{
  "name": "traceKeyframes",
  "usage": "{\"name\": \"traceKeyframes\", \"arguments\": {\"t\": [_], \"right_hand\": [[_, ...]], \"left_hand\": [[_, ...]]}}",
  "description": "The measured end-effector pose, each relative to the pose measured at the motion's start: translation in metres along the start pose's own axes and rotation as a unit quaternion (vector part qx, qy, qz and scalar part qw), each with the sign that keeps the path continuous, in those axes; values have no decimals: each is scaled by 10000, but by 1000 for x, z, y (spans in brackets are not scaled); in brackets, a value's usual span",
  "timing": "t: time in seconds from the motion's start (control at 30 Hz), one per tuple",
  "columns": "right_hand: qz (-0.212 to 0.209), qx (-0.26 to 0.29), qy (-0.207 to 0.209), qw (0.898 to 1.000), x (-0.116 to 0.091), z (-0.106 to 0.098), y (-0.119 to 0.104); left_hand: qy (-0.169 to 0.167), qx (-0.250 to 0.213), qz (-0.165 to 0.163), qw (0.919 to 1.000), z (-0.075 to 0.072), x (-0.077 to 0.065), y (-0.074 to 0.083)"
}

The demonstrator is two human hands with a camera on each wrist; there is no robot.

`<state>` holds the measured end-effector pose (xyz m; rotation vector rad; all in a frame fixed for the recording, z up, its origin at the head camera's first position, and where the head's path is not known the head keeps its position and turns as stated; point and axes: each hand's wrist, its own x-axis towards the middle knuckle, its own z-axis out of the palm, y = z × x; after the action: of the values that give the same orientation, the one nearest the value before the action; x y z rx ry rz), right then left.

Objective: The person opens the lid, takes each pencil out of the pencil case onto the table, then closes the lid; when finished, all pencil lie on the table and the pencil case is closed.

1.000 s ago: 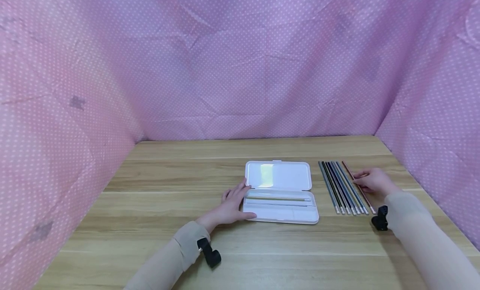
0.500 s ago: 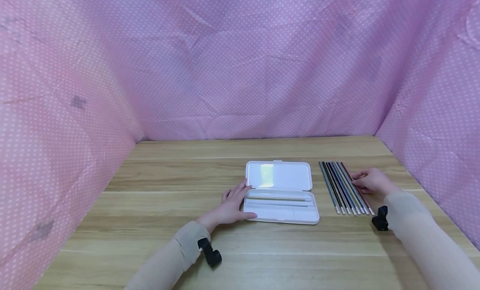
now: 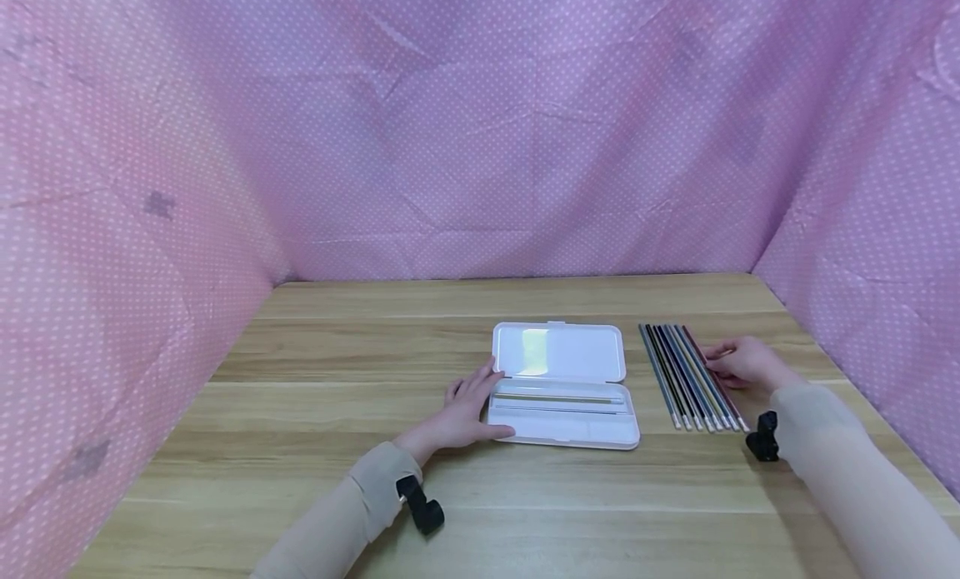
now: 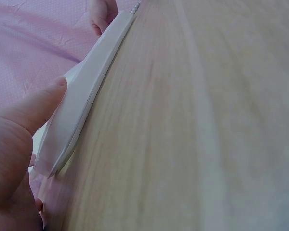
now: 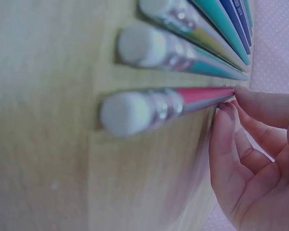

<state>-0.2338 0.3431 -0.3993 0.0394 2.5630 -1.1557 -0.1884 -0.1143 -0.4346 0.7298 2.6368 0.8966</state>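
A white pencil case (image 3: 566,430) lies unfolded on the table, its lid (image 3: 577,351) flat toward the back. Inside the base is a thin gold-coloured pencil (image 3: 555,397). My left hand (image 3: 456,416) rests at the case's left end, fingers spread and fairly straight, the thumb (image 4: 43,103) against the front side. At the right, my right hand (image 3: 750,363) pinches a red pencil (image 5: 202,96) between thumb and fingertips. This pencil lies on the table at the right end of a row of pencils (image 3: 667,371), white erasers toward me. The other right fingers are loosely bent.
The wooden table (image 3: 337,337) reaches back to a pink dotted cloth (image 3: 480,146), which also hangs at both sides. A strip of bare wood separates the case from the pencil row. Black wrist cameras sit on both cuffs.
The red pencil has moved left, from standing apart to lying close beside the row, with my right hand on it. My left hand and the case look the same.
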Motion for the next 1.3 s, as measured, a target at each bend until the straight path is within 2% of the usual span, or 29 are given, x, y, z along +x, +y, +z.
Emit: {"name": "traceKeyframes", "arguments": {"t": [0.37, 0.43, 0.57, 0.67, 0.8, 1.07, 1.3], "right_hand": [[135, -193, 71, 9997, -1, -9, -3], [57, -288, 143, 9995, -2, -10, -7], [-236, -888, 277, 9954, -3, -10, -18], [-378, -1002, 268, 9939, -2, -7, -26], [-505, -593, 126, 9969, -2, 1, -40], [-871, -613, -81, 9943, -7, 24, -85], [-1686, -768, -379, 9820, -9, 55, -118]], "left_hand": [[2, -8, -14, 10000, 1, 1, 0], [0, 3, -20, 10000, 1, 1, 0], [3, 19, -25, 10000, 1, 2, 0], [1, 3, -38, 10000, 1, 2, 0], [-21, -41, -57, 10000, 1, 2, 0], [29, 5, -10, 10000, 1, 3, -1], [36, 49, 0, 10000, 0, 3, -1]]}}
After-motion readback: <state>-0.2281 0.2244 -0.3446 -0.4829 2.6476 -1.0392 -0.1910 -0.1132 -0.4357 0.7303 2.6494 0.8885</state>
